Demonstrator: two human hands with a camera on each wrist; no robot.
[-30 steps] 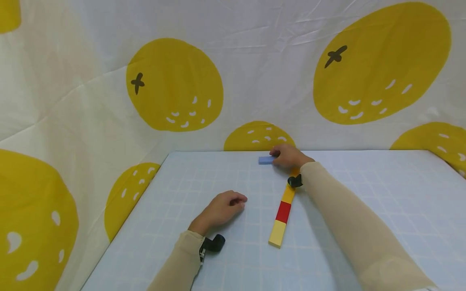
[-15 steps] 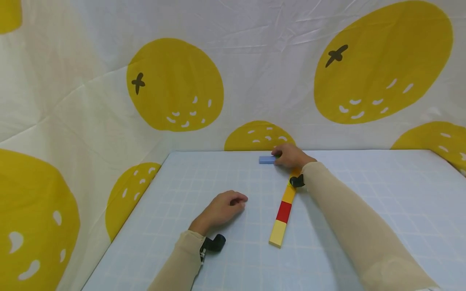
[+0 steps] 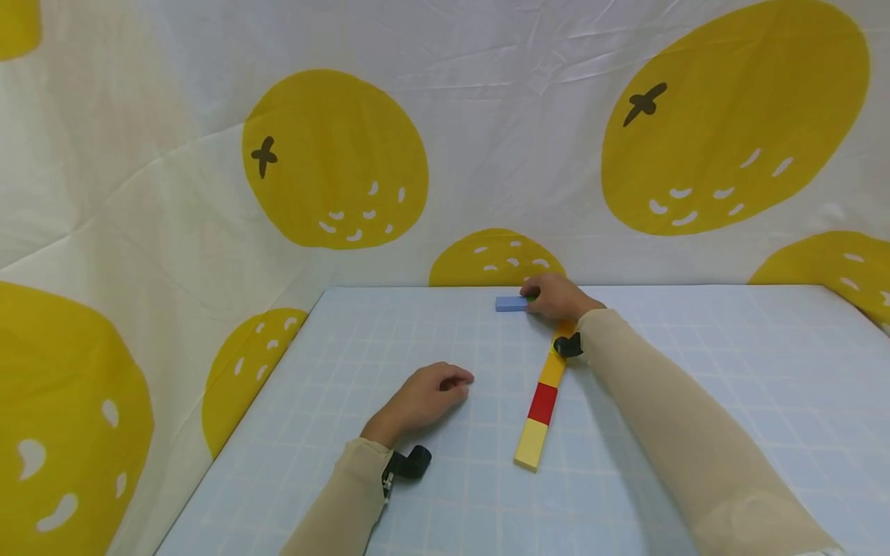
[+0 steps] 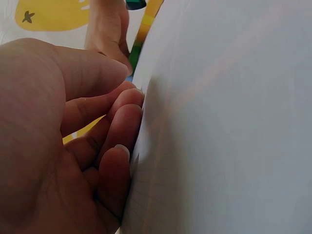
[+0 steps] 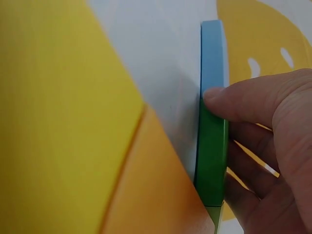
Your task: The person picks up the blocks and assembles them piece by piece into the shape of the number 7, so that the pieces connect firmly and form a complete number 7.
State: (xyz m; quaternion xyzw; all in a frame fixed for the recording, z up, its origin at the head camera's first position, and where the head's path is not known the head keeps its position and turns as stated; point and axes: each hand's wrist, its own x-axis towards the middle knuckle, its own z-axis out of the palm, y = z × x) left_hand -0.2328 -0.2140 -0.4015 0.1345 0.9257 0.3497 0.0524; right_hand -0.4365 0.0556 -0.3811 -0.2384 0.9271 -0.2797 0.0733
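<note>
At the table's far edge my right hand [image 3: 556,296] pinches a green block [image 5: 212,151] at its joint with a light blue block [image 5: 212,58]. The thumb lies across that joint, and the other fingers are behind, partly hidden. Below the green block, a sliver of a light green block [image 5: 213,214] shows. An orange block [image 5: 156,185] and a yellow block [image 5: 58,107] are close to the right wrist camera. Toward the front, the row continues with a red block [image 3: 542,404] and a pale yellow block [image 3: 531,445]. My left hand [image 3: 420,398] rests on the table, fingers loosely curled, holding nothing.
The table [image 3: 389,332] has a pale blue checked cover. Behind and to the left hangs a white cloth [image 3: 487,154] with large yellow fruit prints. Dark wrist cameras sit at both cuffs; the right one [image 3: 568,345] covers part of the block row.
My right hand has shifted slightly to the right, so a little more of the light blue block shows. The left hand stays where it was.
</note>
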